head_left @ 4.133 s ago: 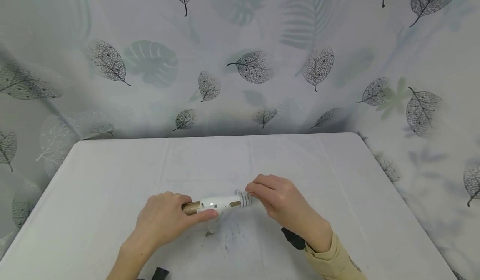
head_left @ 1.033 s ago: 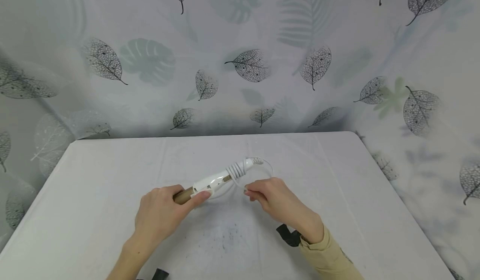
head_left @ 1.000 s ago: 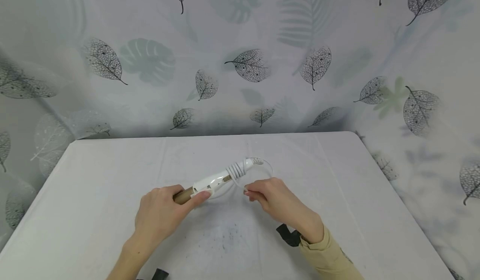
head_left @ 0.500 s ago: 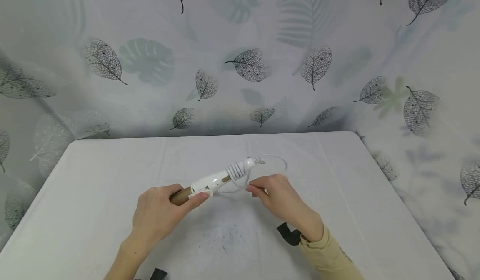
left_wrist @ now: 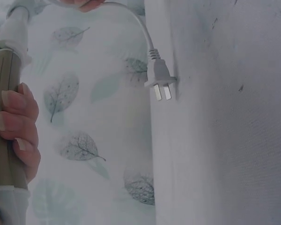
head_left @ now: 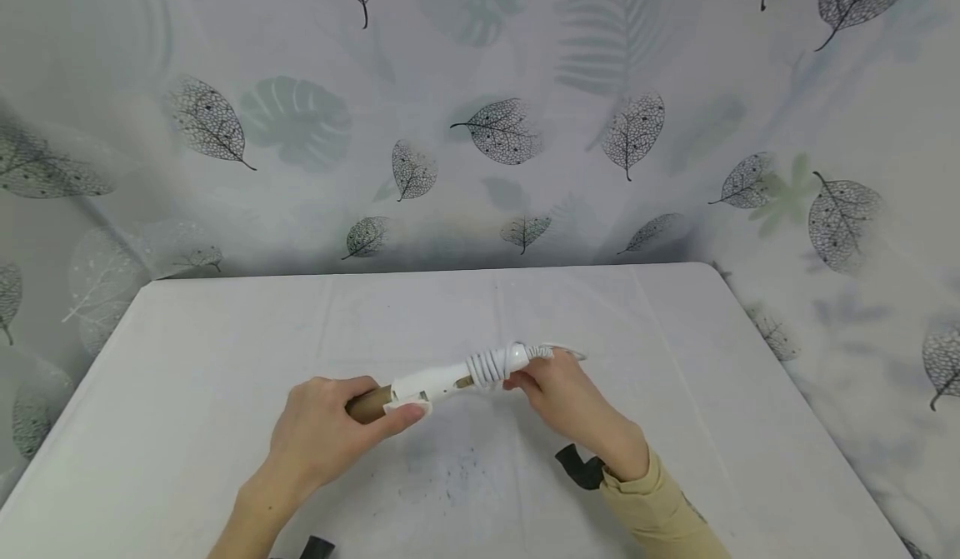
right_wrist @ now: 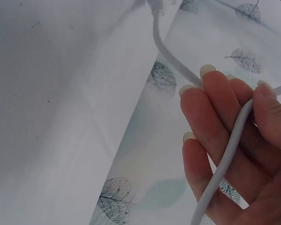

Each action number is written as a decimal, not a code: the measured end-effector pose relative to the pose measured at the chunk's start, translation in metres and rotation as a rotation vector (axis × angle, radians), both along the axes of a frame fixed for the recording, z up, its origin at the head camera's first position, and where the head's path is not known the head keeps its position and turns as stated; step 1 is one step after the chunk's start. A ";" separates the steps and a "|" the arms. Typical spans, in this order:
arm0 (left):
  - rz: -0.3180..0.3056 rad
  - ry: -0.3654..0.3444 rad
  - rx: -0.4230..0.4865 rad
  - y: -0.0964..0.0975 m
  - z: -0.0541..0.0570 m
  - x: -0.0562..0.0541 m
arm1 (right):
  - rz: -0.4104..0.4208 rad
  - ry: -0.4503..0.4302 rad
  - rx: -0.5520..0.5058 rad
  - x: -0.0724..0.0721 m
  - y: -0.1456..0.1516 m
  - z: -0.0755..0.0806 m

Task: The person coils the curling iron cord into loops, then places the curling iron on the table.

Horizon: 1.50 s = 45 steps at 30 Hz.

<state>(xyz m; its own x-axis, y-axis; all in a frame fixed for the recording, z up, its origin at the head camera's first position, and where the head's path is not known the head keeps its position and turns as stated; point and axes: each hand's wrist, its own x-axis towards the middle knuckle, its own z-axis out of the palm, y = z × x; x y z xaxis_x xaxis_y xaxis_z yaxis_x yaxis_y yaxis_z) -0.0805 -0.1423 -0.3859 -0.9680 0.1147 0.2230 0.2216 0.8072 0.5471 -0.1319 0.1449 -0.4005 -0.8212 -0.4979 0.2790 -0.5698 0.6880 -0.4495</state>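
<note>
A white and gold curling iron [head_left: 431, 382] is held above the table, its cord end pointing right. My left hand [head_left: 322, 426] grips it around the gold barrel [left_wrist: 7, 117], thumb along the white part. Several turns of white cord [head_left: 489, 367] are coiled round the handle. At the right end of the iron, my right hand [head_left: 558, 392] pinches the loose cord [right_wrist: 225, 154] between thumb and fingers, and the cord runs across its palm. The two-pin plug [left_wrist: 159, 75] hangs from the cord in the left wrist view; in the head view it is hidden.
A white-covered table [head_left: 660, 334] lies below the hands, with dark specks on the cloth near the middle. Leaf-printed curtains [head_left: 420, 67] surround its far side and both flanks. A black strap [head_left: 581, 467] sits at the right wrist.
Over the last half second the iron's cord end has swung down toward my right hand, so the iron lies more level. The right hand keeps nearly the same place; coils remain on the handle.
</note>
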 end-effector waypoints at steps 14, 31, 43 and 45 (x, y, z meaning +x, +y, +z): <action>-0.165 0.028 -0.017 0.001 -0.004 0.000 | 0.124 0.065 -0.111 -0.007 0.003 -0.001; -0.260 0.040 -0.118 -0.002 -0.007 0.000 | 0.230 0.067 -0.111 -0.007 0.009 0.007; -0.244 -0.027 -0.232 0.000 -0.007 0.001 | 0.212 -0.036 -0.162 -0.003 0.012 0.014; -0.226 -0.055 -0.249 0.001 -0.006 0.001 | 0.214 -0.048 -0.161 -0.002 0.011 0.015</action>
